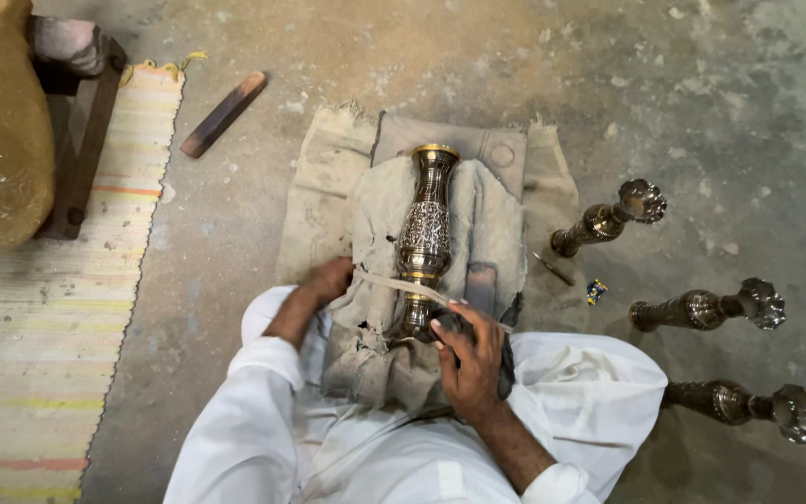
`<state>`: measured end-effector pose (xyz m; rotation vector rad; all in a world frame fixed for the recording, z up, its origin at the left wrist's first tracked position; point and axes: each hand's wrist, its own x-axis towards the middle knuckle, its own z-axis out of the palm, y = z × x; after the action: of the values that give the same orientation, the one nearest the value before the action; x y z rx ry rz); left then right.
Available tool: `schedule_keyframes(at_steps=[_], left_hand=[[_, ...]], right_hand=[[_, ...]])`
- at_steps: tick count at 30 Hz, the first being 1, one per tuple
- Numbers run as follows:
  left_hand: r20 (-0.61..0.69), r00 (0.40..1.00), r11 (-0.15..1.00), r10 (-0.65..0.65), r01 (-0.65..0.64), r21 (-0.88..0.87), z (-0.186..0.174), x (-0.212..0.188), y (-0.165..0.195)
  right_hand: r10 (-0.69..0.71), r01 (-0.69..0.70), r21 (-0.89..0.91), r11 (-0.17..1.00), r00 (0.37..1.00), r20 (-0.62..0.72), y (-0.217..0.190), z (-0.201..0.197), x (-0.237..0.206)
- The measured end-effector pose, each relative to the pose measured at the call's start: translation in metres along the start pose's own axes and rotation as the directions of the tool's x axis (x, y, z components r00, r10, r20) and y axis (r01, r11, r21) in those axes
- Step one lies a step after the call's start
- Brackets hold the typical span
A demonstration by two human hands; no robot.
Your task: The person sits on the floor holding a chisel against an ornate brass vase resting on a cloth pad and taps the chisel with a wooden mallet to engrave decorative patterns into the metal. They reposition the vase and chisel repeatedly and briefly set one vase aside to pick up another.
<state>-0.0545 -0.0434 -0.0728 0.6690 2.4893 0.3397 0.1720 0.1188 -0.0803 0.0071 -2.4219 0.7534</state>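
An engraved brass vase lies on a grey cloth spread on the concrete floor, its mouth toward the far edge of the cloth. The left hand rests on the cloth's left side and pulls a thin strap across the vase; its grip is partly hidden. The right hand closes its fingers around the vase's base. Three candlesticks lie on the floor to the right, a striped mat to the left. The floor beyond the cloth is open.

Dark brass vase with silvery engraved band; grey-beige cloth; striped pastel mat; perhaps bronze-brown stands.
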Motion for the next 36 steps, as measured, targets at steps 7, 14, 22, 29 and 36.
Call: schedule_keyframes(at_steps=[7, 14, 22, 29, 36], left_hand=[[0.100, 0.993, 0.990, 0.064, -0.051, -0.130, 0.010, 0.017, 0.021], [0.066, 0.992, 0.963, 0.112, -0.092, -0.253, 0.014, 0.030, 0.023], [0.056, 0.991, 0.939, 0.124, -0.099, -0.328, 0.024, 0.027, 0.025], [-0.025, 0.997, 0.919, 0.076, -0.080, -0.386, 0.030, 0.024, 0.017], [-0.403, 0.904, 0.797, -0.144, -0.136, -0.589, 0.019, 0.008, -0.016]], right_hand=[[-0.007, 0.007, -0.004, 1.000, 1.000, -0.020, 0.001, 0.004, 0.002], [-0.007, 0.006, -0.018, 1.000, 1.000, -0.028, 0.002, 0.008, 0.006], [0.005, -0.006, -0.021, 1.000, 1.000, -0.010, 0.002, 0.007, 0.005], [0.021, -0.022, 0.014, 1.000, 1.000, 0.004, 0.001, 0.002, 0.003], [0.141, -0.099, 0.307, 0.947, 0.983, -0.118, 0.006, -0.011, 0.017]])
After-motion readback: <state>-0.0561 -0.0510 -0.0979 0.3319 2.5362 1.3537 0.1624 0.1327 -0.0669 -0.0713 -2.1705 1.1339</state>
